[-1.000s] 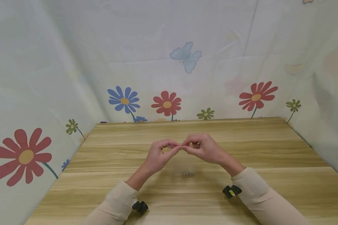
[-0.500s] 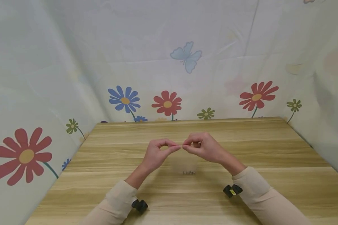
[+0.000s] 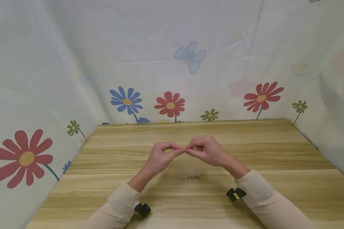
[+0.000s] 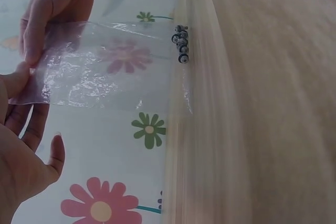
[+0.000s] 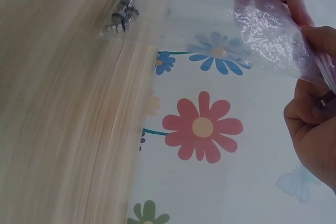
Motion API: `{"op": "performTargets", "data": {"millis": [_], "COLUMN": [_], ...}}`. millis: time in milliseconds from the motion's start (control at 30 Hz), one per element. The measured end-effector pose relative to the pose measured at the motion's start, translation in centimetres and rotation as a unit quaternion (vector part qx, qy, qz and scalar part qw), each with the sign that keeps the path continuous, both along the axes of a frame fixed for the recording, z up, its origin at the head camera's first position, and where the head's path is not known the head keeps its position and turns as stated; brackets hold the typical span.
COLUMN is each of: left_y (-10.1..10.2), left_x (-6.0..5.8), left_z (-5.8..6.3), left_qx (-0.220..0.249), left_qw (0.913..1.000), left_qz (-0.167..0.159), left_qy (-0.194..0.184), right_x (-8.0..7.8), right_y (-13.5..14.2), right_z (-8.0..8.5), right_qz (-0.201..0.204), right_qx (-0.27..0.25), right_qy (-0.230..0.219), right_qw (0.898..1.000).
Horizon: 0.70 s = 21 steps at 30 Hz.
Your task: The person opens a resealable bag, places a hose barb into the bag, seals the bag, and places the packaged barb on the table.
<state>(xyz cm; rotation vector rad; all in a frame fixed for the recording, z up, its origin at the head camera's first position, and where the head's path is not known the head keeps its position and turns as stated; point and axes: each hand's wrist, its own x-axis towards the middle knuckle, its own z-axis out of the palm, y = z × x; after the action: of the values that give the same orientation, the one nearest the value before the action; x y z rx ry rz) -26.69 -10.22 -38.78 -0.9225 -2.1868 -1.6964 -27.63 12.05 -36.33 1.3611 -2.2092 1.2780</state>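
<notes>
A clear plastic bag (image 4: 94,72) hangs from both hands by its top edge. Several small metal screws (image 4: 181,43) with dark rings lie gathered at its bottom, toward one corner; the head view shows these screws (image 3: 193,176) as a little silvery row. My left hand (image 3: 161,158) pinches the top edge between thumb and index finger. From the other side my right hand (image 3: 207,151) pinches the same edge, and the fingertips of both hands meet at the middle. In the right wrist view, the bag (image 5: 210,24) stretches from the fingers down to the screws (image 5: 124,11).
Beneath the hands spreads a wood-grain table (image 3: 172,203). Behind it and at its sides hangs a pale curtain (image 3: 149,47) printed with flowers and a butterfly. Black wrist cameras (image 3: 142,210) sit at both cuffs.
Both hands stay nearly in place, fingertips shifting slightly along the bag's top edge: a small gap half a second ago, meeting now. The bag's bottom with the screws sways a little right.
</notes>
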Motion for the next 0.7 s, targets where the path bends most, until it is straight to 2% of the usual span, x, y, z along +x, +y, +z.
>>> {"op": "performTargets", "data": {"millis": [233, 367, 533, 700], "left_y": [-0.48, -0.92, -0.89, -0.65], "left_x": [-0.36, -0.56, -0.45, -0.38], "left_z": [0.08, -0.1, -0.1, -0.2], "left_qx": [-0.008, -0.001, -0.004, -0.01], "left_qw": [0.9998, 1.0, 0.9999, 0.9997], "left_qz": [0.021, 0.007, -0.009, 0.012], "left_qy": [0.001, 0.004, 0.009, 0.018], "right_x": [0.11, 0.52, 0.55, -0.11], "right_y": [0.33, 0.42, 0.3, 0.52], "right_z": [0.4, 0.9, 0.85, 0.17], "right_qz": [-0.03, -0.02, -0.004, -0.002], "right_qx": [0.023, 0.015, 0.009, 0.015], "right_qy": [-0.043, -0.058, -0.043, -0.018], "right_qw": [0.998, 0.998, 0.999, 1.0]}}
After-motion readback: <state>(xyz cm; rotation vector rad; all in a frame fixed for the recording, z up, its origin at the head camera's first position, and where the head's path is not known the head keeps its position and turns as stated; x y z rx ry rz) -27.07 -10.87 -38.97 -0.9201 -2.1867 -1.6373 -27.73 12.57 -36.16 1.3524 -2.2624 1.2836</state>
